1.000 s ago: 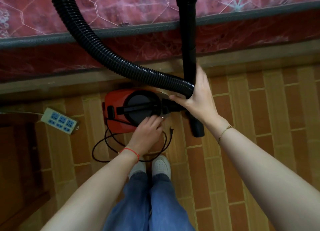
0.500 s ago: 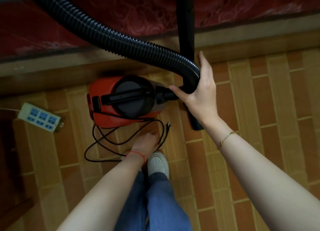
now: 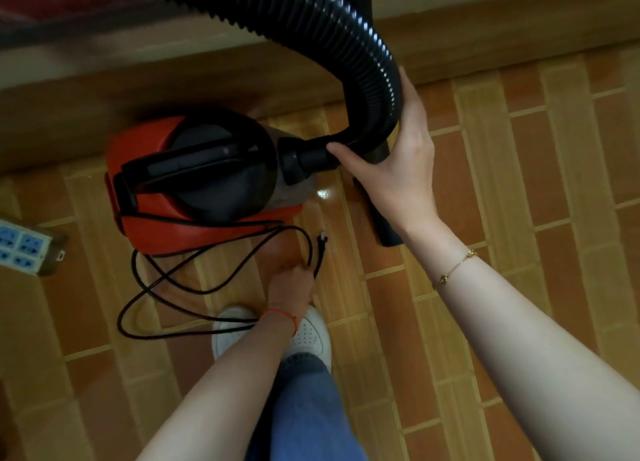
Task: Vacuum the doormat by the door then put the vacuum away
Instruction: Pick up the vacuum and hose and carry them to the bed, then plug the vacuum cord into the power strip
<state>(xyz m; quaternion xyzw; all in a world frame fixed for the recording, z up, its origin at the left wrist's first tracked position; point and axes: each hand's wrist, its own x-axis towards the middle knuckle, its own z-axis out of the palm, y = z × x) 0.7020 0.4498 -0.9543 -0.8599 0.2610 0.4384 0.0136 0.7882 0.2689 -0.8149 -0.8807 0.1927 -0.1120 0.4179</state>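
- With the plug lying loose on the floor and no doormat in view, you look to be at the start or the close of the job; the frame alone does not settle which.
- Your left hand is down low by your shoes, fingers closed around the black power cord a little way back from its plug end.
- Your left arm reaches straight down from the bottom of the view, with a red string at the wrist.
- Your right hand wraps the ribbed hose at its bend, thumb resting on the cuff where the hose enters the vacuum, fingers running up the outer curve.
- Your right forearm comes in from the lower right, a thin bracelet at the wrist.
- The vacuum, a red canister, sits on the tiled floor close to a wooden ledge, its carrying handle up.
- The cord lies in loose loops between the canister and your feet.
- A power strip lies well apart at the left edge.
- If you mean to plug in, carry the plug across to the strip without dragging the loops under the canister.
- If you mean to stow it, gather the loops first.
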